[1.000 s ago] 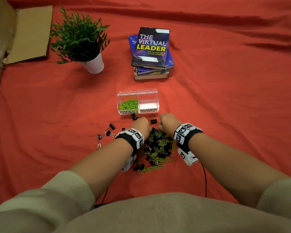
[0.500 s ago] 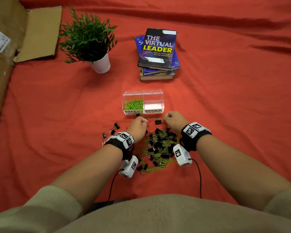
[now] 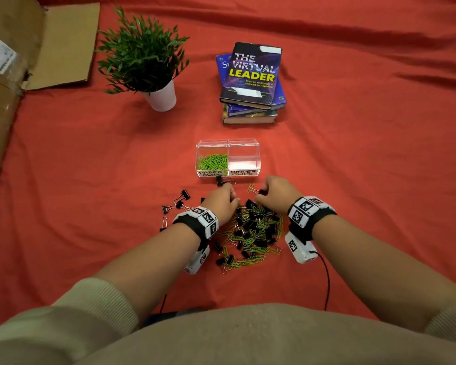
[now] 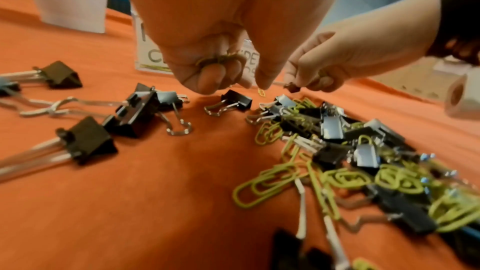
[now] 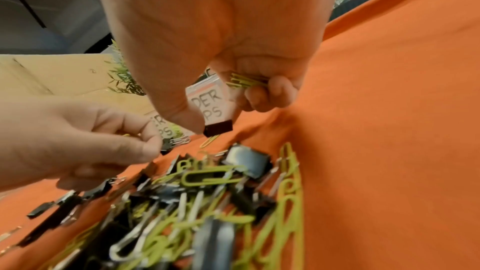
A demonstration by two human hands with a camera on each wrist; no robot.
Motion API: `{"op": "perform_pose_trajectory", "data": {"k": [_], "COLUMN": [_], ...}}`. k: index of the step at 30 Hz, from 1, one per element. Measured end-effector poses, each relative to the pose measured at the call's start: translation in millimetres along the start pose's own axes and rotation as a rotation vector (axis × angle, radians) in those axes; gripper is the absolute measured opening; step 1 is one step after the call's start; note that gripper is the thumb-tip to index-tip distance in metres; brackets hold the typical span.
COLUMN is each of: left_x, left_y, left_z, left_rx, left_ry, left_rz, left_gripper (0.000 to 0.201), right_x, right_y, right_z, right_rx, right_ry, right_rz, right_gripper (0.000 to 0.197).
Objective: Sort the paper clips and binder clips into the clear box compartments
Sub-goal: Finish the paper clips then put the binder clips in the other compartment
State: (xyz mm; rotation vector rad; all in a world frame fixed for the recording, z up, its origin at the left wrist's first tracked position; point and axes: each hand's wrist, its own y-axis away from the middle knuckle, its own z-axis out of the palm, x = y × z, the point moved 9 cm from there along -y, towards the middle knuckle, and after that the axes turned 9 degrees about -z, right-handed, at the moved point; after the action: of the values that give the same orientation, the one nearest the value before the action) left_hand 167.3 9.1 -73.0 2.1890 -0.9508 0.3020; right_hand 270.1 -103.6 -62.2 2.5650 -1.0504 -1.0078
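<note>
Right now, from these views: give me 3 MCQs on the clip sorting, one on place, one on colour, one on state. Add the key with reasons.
1. Where does the mixed pile of clips lie?
A. Inside the clear box
B. On the red cloth between the two wrists, nearer the person than the box
C. On top of the books

2. What colour are the paper clips in the PAPER CLIPS compartment?
A. Green
B. Silver
C. Blue

3. What is in the BINDER CLIPS compartment?
A. It is heaped with black clips
B. Green paper clips
C. Nothing that shows

Key:
1 B: the head view shows the pile on the red cloth, nearer the person than the clear box.
2 A: a green heap fills the left compartment.
3 C: only the clear floor shows through its wall.
</note>
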Motion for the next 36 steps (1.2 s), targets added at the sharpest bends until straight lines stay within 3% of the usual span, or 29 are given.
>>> {"op": "perform_pose_trajectory", "data": {"k": [4, 9, 18, 22, 26, 29, 31, 34, 36], "left_x": [-2.8, -1.9, 16.9, 7.9, 4.5, 13.0, 20.0, 24.4, 23.6], "left_y": [-0.7, 2.1, 1.9, -2.6, -2.6, 0.5, 2.7, 3.2, 2.5], "left_z": [-1.9, -2.7, 6.1, -4.5, -17.8, -10.3, 0.2, 10.6, 13.7], "left_rx": [-0.019, -0.068, 0.012, 0.057, 0.137, 0.112, 0.077, 0.053, 0.043], "left_ry": [-0.083, -0.108, -0.257, -0.201, -0.191, -0.219, -0.257, -0.294, -0.304], "left_rz": [0.018, 0.044, 0.122, 0.07, 0.053, 0.107, 0.139, 0.148, 0.133], "left_gripper": [0.014, 0.011, 0.025, 0.025, 0.024, 0.021, 0.018, 0.017, 0.017], "right_x": [9.3, -24.7, -17.8, -11.2, -11.1, 4.4, 8.0, 8.7, 8.1], "right_y": [5.5, -4.9, -8.8, -9.2, -4.8, 1.2, 4.5, 10.3, 14.1], "right_z": [-7.0, 1.3, 17.9, 16.8, 3.1, -5.8, -3.5, 4.1, 7.5], "right_rx": [-0.019, 0.014, -0.005, -0.043, -0.007, 0.052, 0.035, -0.039, -0.071], "right_ry": [0.104, 0.233, 0.326, 0.184, -0.126, -0.366, -0.495, -0.501, -0.408], "right_rz": [-0.039, -0.207, -0.123, -0.022, -0.017, 0.062, 0.077, 0.098, 0.102], "right_gripper": [0.023, 0.03, 0.02, 0.021, 0.014, 0.004, 0.01, 0.027, 0.026]}}
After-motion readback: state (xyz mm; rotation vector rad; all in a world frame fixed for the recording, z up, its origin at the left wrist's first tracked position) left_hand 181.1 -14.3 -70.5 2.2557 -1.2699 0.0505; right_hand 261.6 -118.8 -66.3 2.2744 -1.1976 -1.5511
